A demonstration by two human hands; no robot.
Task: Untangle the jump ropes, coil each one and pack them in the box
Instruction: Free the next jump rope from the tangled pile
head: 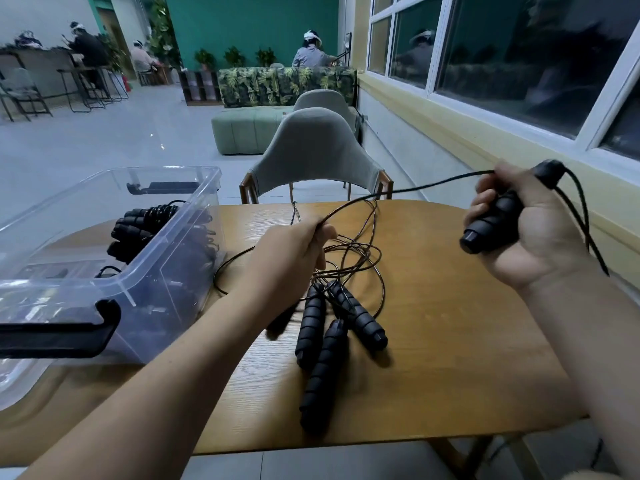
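Left hand up close pinches a thin cord over the wooden table; right hand grips a black handle, raised by the window. More handles lie amid tangled cord between the arms. Coiled ropes sit in the clear box, left. A grey chair faces the table.

Your left hand reaches forward over the middle, knuckles up, fingers curled, pinching a cord. Your right hand is raised off to the right, palm toward you, fist wrapped round a handle.
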